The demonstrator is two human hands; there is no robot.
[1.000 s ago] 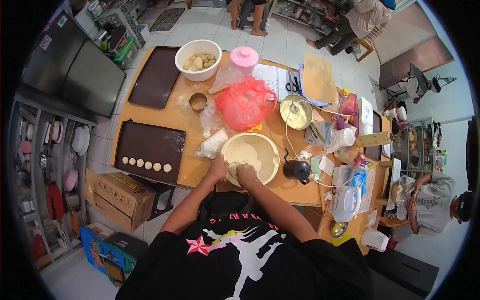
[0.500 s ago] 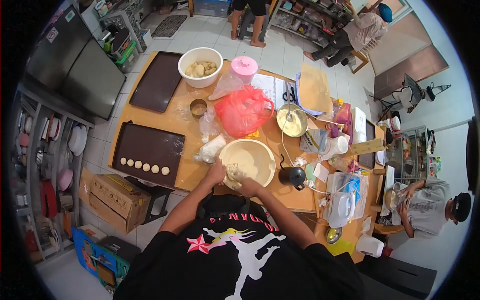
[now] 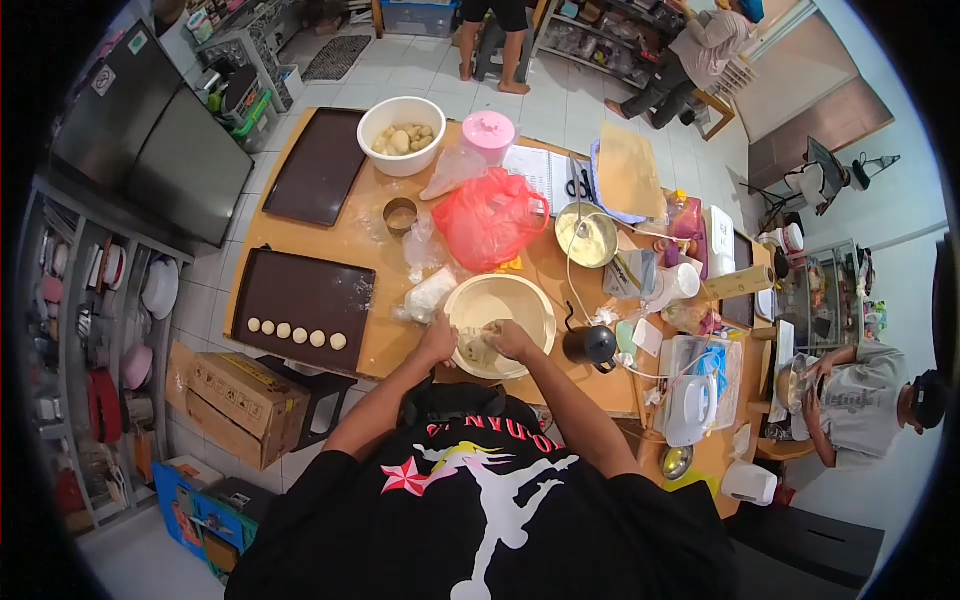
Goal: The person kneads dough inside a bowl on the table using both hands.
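Observation:
A cream mixing bowl (image 3: 540, 310) stands at the table's near edge, right in front of me. My left hand (image 3: 437, 340) is closed on its left rim. Inside the bowl, my right hand (image 3: 510, 340) has its fingers curled into a pale, sticky lump of dough (image 3: 476, 348). The fingertips are partly hidden by the dough. Just behind my left hand lies a plastic bag of white powder (image 3: 430, 294). A crumpled red plastic bag (image 3: 490, 222) sits beyond the bowl.
Several dough balls (image 3: 300, 336) line a dark tray (image 3: 300, 285) at left; another tray (image 3: 313, 165) lies behind it. A white tub (image 3: 372, 160) holds pale lumps. A black electric mixer (image 3: 590, 346) with a cord stands right of the bowl. Co-workers (image 3: 865, 400) are around the room.
My right hand has shifted right and up within the bowl, and its blur has gone. My left hand stays at the rim. The whole view has shifted slightly.

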